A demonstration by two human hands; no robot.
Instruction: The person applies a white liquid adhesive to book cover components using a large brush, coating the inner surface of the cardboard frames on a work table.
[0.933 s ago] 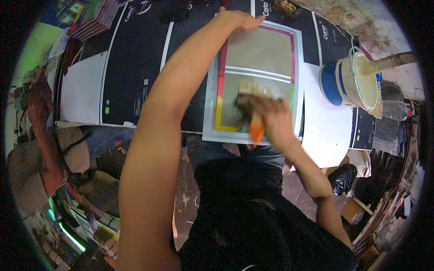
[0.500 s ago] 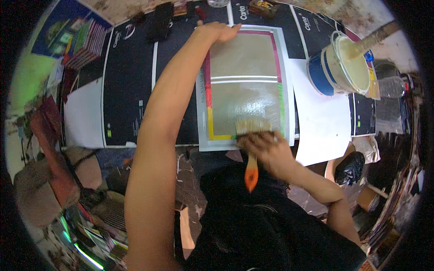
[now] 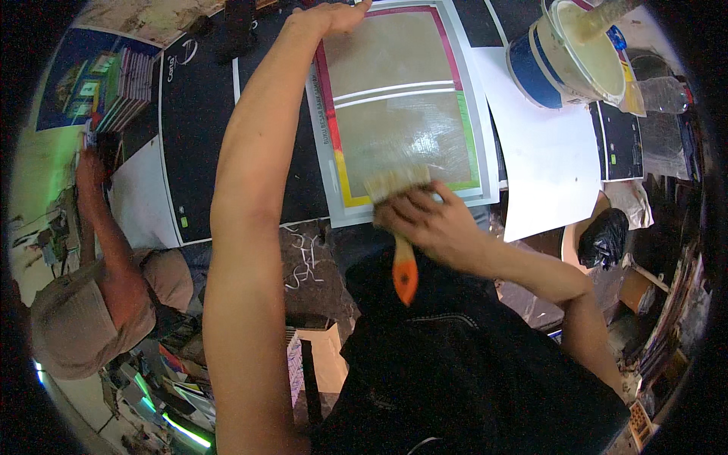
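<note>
A flat sheet (image 3: 394, 49) lies in front of me, with a pale border, bands of maroon, red, yellow and green, and a grey middle crossed by white lines. Its lower half gleams wet. My right hand (image 3: 417, 216) is closed round a wide paintbrush (image 3: 405, 277) with an orange-tipped wooden handle. The pale bristles, blurred by motion, rest on the sheet's lower left part. At the far left corner, my left hand (image 3: 330, 19) presses on the sheet with fingers stretched out, partly cut off by the picture's edge.
To the right, a blue-and-white bucket (image 3: 557, 64) of creamy liquid, a thick stick in it, stands by white paper (image 3: 550, 167). A clear plastic bottle (image 3: 663, 97) lies beyond. At left, a co-worker in a brown cap (image 3: 83, 326) reaches toward stacked books (image 3: 127, 87).
The view has shifted, so the sheet and bucket appear higher. The paintbrush has swept left across the sheet's lower part. The co-worker's cap and arm show more fully at left.
</note>
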